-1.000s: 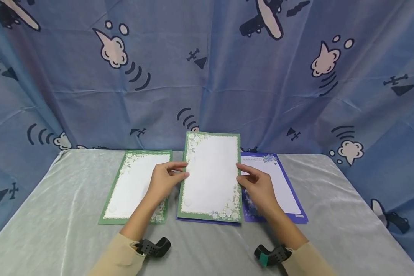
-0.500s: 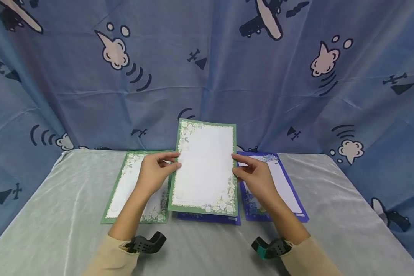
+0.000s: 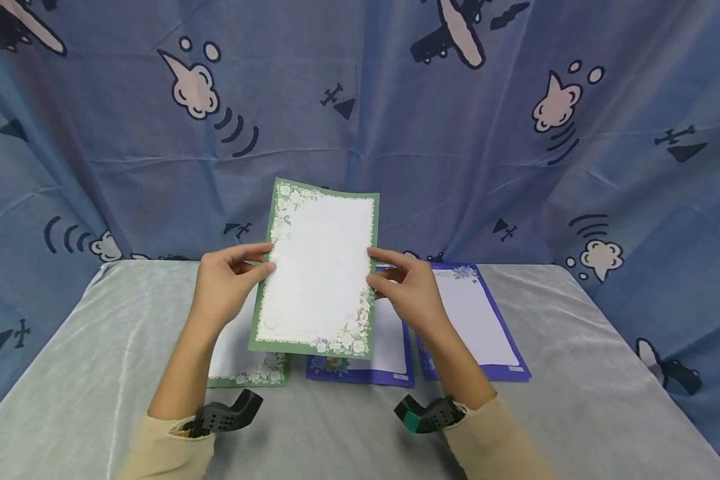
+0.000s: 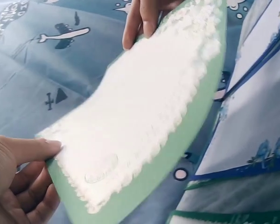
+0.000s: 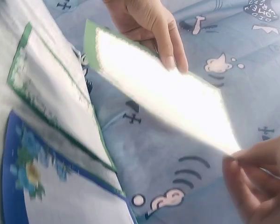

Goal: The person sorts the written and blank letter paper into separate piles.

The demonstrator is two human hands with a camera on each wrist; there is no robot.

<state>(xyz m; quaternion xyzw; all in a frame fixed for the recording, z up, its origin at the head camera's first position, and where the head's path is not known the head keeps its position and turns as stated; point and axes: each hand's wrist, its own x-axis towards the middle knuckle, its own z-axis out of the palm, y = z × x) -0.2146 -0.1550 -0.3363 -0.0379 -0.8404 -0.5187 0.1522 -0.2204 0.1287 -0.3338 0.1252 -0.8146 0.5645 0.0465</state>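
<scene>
A green-bordered sheet of paper (image 3: 321, 273) with white flowers is held up above the table, bowing slightly. My left hand (image 3: 225, 287) pinches its left edge between thumb and fingers. At the opposite edge, my right hand (image 3: 411, 290) pinches it the same way. Behind and below it, another green-bordered sheet (image 3: 246, 350) lies on the table at the left, partly hidden. A blue-purple-bordered sheet (image 3: 390, 343) lies in the middle, its upper left covered from view by the raised paper. Both hands also show in the left wrist view, gripping the curved sheet (image 4: 135, 98).
To the right, another blue-purple-bordered sheet (image 3: 477, 320) lies on the table, partly behind my right forearm. A pale grey cloth (image 3: 588, 373) covers the table. The blue patterned curtain (image 3: 444, 153) hangs along the far edge and the sides.
Both hands have lifted the green-bordered sheet off the middle and carried it up and to the left. More of the middle blue-purple-bordered sheet shows now, while the left sheet is more covered.
</scene>
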